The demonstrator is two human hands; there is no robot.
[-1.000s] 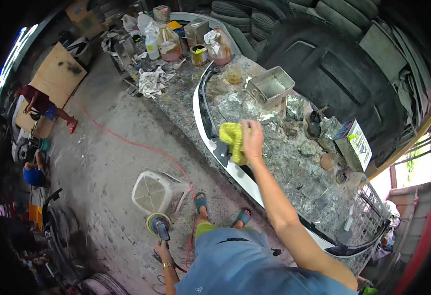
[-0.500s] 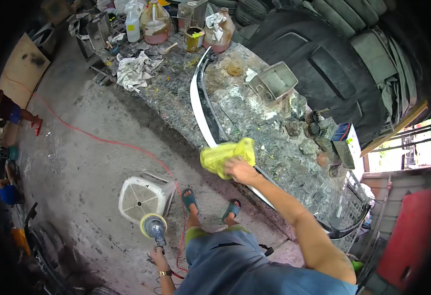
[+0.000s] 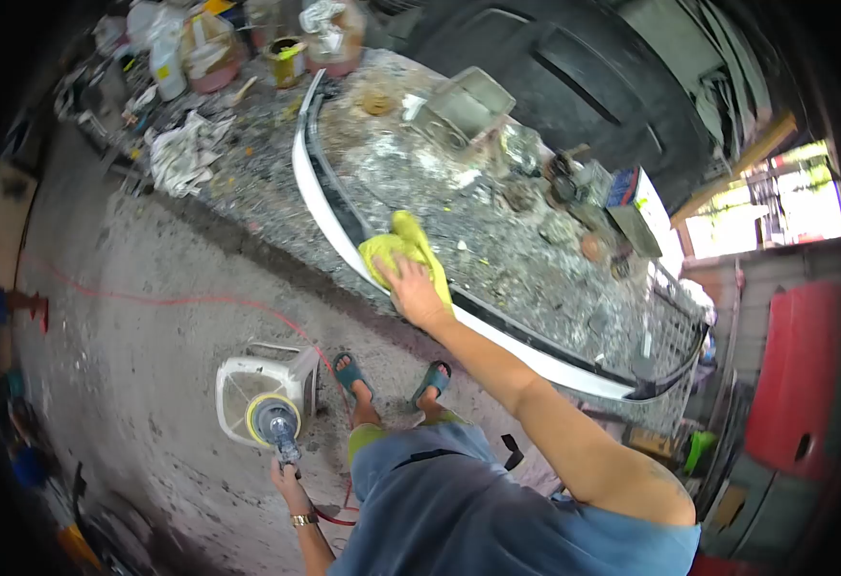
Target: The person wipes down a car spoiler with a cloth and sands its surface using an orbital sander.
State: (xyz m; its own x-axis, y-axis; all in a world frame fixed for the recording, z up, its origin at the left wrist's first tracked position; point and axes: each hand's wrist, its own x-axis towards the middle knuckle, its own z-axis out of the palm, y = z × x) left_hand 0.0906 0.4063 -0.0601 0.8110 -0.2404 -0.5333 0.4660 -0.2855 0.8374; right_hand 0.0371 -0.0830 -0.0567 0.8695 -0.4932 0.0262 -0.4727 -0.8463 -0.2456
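On the right, my right hand [image 3: 411, 291] presses a yellow cloth [image 3: 428, 257] onto a long curved car trim piece [image 3: 526, 360], fingers over the fabric. This strip is white along its outer face and black along its inner edge. It lies along the near edge of a stained workbench [image 3: 516, 278]. Low on the left, my left hand [image 3: 291, 488] is closed around the handle of a polisher [image 3: 275, 420] with a round, yellow-edged pad. The polisher is held in front of a white plastic stool [image 3: 236, 384], away from the trim.
A red hose [image 3: 190, 300] crosses the concrete floor past my feet. Jugs [image 3: 211, 60], a crumpled rag [image 3: 185, 154] and a metal container [image 3: 464, 106] stand or lie on the bench. A red car panel [image 3: 795, 379] leans at the right.
My right hand and the cloth have wiped along the trim, and the cloth is now bunched flatter under my fingers. More white trim shows to its right. The view has turned; the polisher stays in my left hand.
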